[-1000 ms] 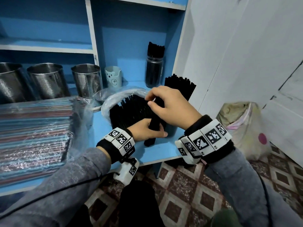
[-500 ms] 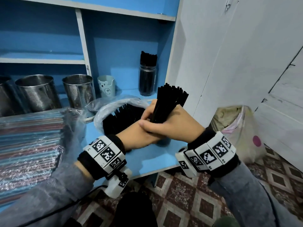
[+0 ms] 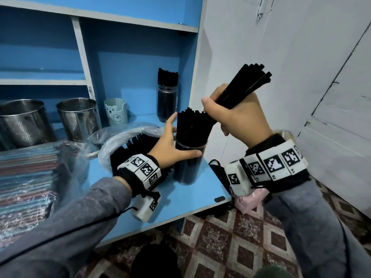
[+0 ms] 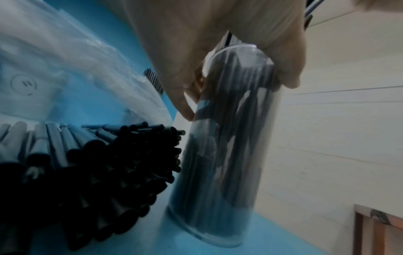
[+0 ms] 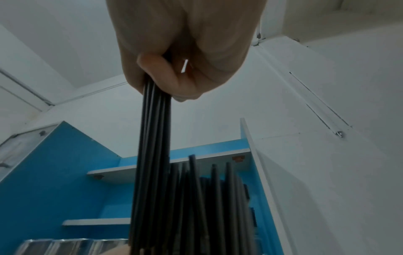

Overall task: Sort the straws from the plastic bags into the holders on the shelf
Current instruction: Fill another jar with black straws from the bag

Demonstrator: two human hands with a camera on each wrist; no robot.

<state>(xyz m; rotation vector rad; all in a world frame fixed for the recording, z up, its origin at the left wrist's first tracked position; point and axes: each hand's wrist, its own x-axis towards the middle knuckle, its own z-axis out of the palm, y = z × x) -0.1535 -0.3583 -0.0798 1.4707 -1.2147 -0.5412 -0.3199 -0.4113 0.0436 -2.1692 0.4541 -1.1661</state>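
Observation:
A clear plastic holder (image 3: 188, 163) (image 4: 220, 155) full of black straws stands near the shelf's front right corner. My left hand (image 3: 172, 145) (image 4: 218, 57) grips it around the rim, thumb in front. My right hand (image 3: 234, 115) (image 5: 183, 51) holds a tilted bundle of black straws (image 3: 247, 85) (image 5: 152, 155), whose lower ends reach the straws standing in the holder. An open plastic bag (image 3: 128, 137) with more black straws (image 4: 98, 181) lies just left of the holder.
A second jar of black straws (image 3: 167, 97) stands at the back. A pale bear cup (image 3: 116, 111) and two perforated steel holders (image 3: 78, 117) (image 3: 24, 121) stand to the left. Bagged coloured straws (image 3: 26, 177) lie at the left. A white wall (image 3: 301, 77) is at the right.
My right hand lifted the straw bundle up and right and tilted it over the holder. My left hand let go of the bundle and took hold of the clear holder.

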